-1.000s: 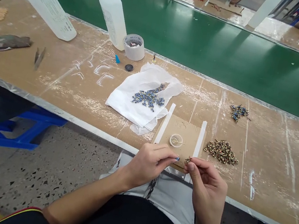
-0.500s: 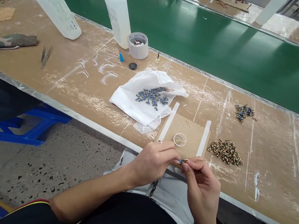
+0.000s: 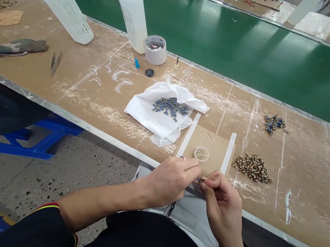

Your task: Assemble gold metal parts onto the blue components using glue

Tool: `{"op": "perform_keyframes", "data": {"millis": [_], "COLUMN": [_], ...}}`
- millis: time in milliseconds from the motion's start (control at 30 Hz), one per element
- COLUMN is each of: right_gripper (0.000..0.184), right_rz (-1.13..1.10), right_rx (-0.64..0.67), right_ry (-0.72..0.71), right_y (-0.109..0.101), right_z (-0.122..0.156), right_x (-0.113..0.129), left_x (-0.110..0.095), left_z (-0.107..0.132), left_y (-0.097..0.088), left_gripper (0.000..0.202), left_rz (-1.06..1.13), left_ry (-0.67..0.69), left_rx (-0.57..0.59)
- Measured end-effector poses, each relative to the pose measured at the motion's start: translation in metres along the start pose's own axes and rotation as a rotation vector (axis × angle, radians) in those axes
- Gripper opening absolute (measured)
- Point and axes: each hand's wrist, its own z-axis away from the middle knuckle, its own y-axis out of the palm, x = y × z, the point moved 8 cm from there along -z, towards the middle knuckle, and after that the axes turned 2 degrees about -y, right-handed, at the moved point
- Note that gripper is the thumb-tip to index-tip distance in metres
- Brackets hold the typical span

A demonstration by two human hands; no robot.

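Note:
My left hand [image 3: 170, 180] and my right hand [image 3: 224, 202] meet at the near table edge, fingertips pinched. Between them is a small blue and gold piece [image 3: 200, 181], mostly covered by the fingers, so its kind is unclear. Just beyond sits a small clear cup [image 3: 201, 154] with a thin stick in it, on a cardboard sheet [image 3: 213, 137] edged by white tape strips. Small blue pieces [image 3: 170, 107] lie heaped on white paper [image 3: 141, 113] to the left. Right of the cardboard is a pile of gold and dark pieces [image 3: 253, 168], with blue-and-gold pieces [image 3: 274, 124] beyond.
Two white squeeze bottles [image 3: 62, 7] with blue nozzles stand at the back left, near a tape roll [image 3: 155, 50] holding scraps. Tweezers [image 3: 56, 63] and a dark cloth-like item [image 3: 18, 48] lie further left. Behind runs a green belt [image 3: 215, 34]; other people's arms show beyond it.
The whole view has shifted slightly, so things on the table appear a little further right. Both hands stay together at the small piece, the left fingers now covering more of it.

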Motion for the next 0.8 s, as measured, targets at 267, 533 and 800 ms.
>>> {"op": "perform_keyframes", "data": {"millis": [267, 533, 800], "right_gripper": [0.017, 0.008, 0.006], "right_rz": [-0.161, -0.236, -0.222], "right_rx": [-0.076, -0.11, -0.231], "right_ry": [0.03, 0.023, 0.024], "right_y": [0.01, -0.002, -0.015], "right_z": [0.007, 0.005, 0.009], "right_x": [-0.009, 0.005, 0.014], "left_x": [-0.001, 0.001, 0.002], "left_z": [0.006, 0.002, -0.005], "left_y": [0.0, -0.018, -0.018], "left_gripper": [0.016, 0.022, 0.02], "left_rz": [-0.033, 0.239, 0.408], "left_ry": [-0.006, 0.037, 0.035], "left_rx": [0.001, -0.093, -0.129]}}
